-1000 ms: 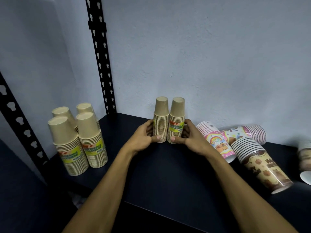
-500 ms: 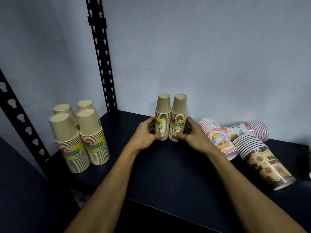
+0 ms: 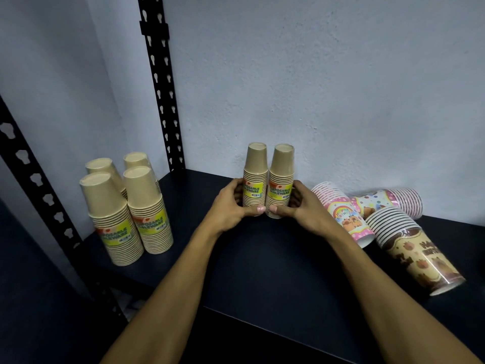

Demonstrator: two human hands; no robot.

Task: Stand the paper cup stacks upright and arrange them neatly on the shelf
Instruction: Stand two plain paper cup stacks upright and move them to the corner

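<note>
Two tan paper cup stacks stand upright side by side near the back wall on the dark shelf (image 3: 262,271). My left hand (image 3: 231,206) grips the left stack (image 3: 256,172) and my right hand (image 3: 301,208) grips the right stack (image 3: 282,174), thumbs in front at the bases. Several tan stacks (image 3: 126,211) stand upright in a tight group at the shelf's left end. On the right, a pink rainbow stack (image 3: 341,208), a dotted pink stack (image 3: 388,200) and a brown printed stack (image 3: 414,248) lie on their sides.
A black perforated upright (image 3: 160,82) rises at the back left corner, another black upright (image 3: 39,185) slants at the front left. A pale wall (image 3: 315,88) closes the back. The shelf's front edge (image 3: 262,313) runs below my forearms.
Both stacks have been turned in my hands so their yellow labels face me, and they sit slightly further back. The view has shifted a little.
</note>
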